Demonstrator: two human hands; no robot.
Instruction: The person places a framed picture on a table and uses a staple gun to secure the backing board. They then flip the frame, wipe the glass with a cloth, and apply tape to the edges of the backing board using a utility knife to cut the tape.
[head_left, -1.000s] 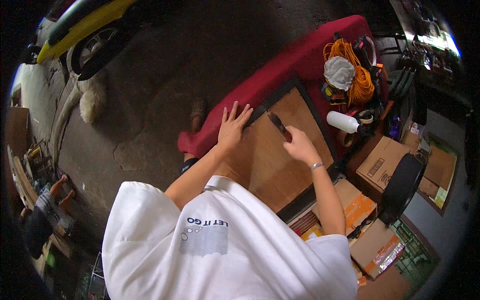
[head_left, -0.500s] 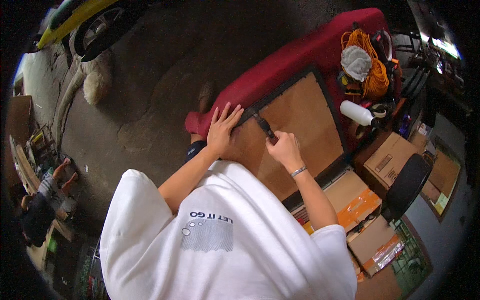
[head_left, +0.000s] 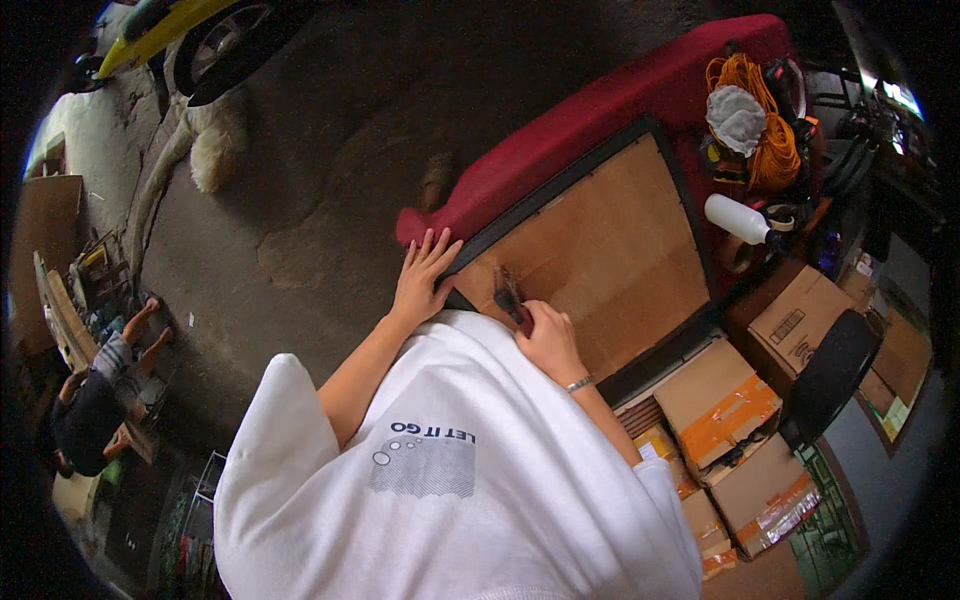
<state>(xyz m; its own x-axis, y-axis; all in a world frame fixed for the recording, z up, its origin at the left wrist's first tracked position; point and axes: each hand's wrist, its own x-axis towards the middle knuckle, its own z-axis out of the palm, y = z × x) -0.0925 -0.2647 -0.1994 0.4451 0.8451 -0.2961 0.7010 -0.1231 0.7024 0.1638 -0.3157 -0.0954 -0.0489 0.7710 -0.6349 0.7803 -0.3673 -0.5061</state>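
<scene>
My left hand point(head_left: 425, 278) lies spread over the near left corner of a red upholstered piece point(head_left: 560, 135), its fingers across the black edging strip point(head_left: 560, 192). Inside that strip is a flat brown panel point(head_left: 610, 240). My right hand point(head_left: 550, 342) is closed around the handle of a short, black-bodied hand tool point(head_left: 508, 298). Its far end is smeared by motion over the panel's near left part, so its exact kind cannot be made out. Whether it touches the panel is also unclear.
At the right end lie orange cord point(head_left: 775, 155), a grey-white cloth bundle point(head_left: 736, 120) and a white bottle point(head_left: 735, 218). Cardboard boxes point(head_left: 715, 385) and a black chair point(head_left: 832, 375) stand at the right. A wheel point(head_left: 225, 45) is far left; another person point(head_left: 95, 400) is at the left.
My right hand has brought the tool from the black edging strip back toward me and left over the panel. My left hand has slid slightly toward the near corner. The whole view has shifted.
</scene>
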